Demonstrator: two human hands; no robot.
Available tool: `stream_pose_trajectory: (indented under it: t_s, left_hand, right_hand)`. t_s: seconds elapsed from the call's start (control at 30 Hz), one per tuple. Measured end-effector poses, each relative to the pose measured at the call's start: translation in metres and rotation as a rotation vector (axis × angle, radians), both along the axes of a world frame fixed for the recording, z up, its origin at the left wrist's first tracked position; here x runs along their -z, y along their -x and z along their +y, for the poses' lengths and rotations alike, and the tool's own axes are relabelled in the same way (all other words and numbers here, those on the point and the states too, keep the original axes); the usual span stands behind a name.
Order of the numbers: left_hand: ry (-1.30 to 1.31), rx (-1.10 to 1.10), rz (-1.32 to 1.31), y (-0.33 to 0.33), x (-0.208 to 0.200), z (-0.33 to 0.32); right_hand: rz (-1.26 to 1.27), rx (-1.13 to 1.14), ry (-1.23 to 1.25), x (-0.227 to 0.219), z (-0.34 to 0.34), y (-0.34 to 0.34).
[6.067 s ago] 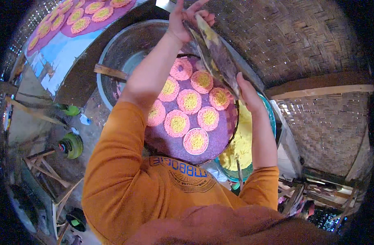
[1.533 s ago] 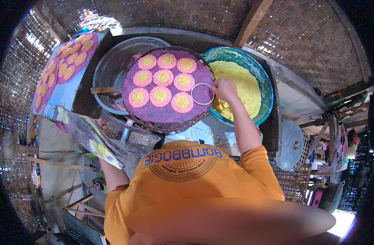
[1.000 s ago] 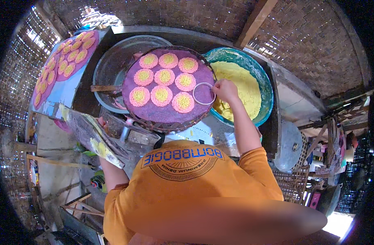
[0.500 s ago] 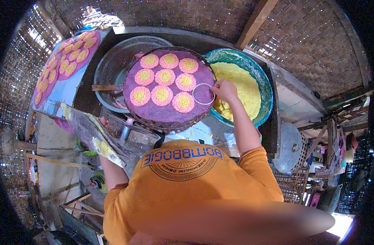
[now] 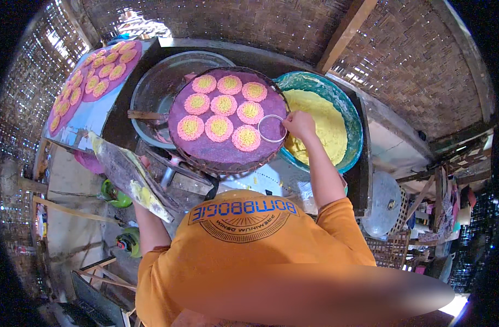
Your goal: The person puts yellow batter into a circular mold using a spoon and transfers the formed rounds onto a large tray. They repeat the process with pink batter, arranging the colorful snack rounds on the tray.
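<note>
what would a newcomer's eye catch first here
Probably nine pink and yellow rounds on the central purple surface, the right hand holding a pale ring at its edge. Yellow mass sits in the teal basin farther right, and the left hand holds a long smeared piece at left.

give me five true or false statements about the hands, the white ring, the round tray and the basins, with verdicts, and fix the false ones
1. The right hand holds the white ring. True.
2. The ring encircles one of the pink-and-yellow rounds. False: only purple surface shows inside it.
3. Nine rounds show on the round tray. True.
4. The green basin is to the left of the tray and holds pink stuff. False: it is to the right and holds yellow crumbly stuff.
5. The left hand, mostly hidden, holds a long mottled sheath-like piece. True.
</note>
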State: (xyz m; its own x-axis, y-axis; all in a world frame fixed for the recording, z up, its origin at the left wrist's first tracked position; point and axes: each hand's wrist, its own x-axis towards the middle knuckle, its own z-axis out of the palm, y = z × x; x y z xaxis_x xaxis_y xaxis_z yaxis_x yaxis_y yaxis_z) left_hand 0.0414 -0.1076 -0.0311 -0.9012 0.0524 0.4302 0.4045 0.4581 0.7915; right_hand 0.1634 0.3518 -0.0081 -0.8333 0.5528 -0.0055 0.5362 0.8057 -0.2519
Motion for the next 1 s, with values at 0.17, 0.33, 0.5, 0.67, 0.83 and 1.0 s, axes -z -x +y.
stream_pose_trajectory:
  t_s: [0.17, 0.33, 0.5, 0.67, 0.83, 1.0]
  left_hand:
    - [0.014, -0.012, -0.005, -0.001, 0.0, -0.004]
    - [0.166, -0.011, -0.017, -0.003, -0.007, 0.011]
    - [0.076, 0.176, 0.2, -0.035, -0.042, 0.099]
    - [0.395, 0.695, 0.014, -0.048, -0.084, 0.11]
    - [0.531, 0.309, -0.521, 0.017, -0.027, 0.008]
    - [1.113, 0.234, -0.587, 0.043, 0.116, 0.003]
  right_hand:
    - [0.075, 0.07, 0.013, -0.006, -0.005, -0.006]
    - [0.55, -0.079, 0.1, -0.038, -0.045, -0.016]
    - [0.189, -0.809, 0.916, -0.071, -0.147, -0.037]
    - [0.22, -0.669, 0.934, -0.057, -0.149, -0.062]
    - [-0.02, -0.612, 0.733, -0.047, -0.087, -0.142]
    - [-0.245, -0.255, 1.039, -0.023, -0.061, -0.199]
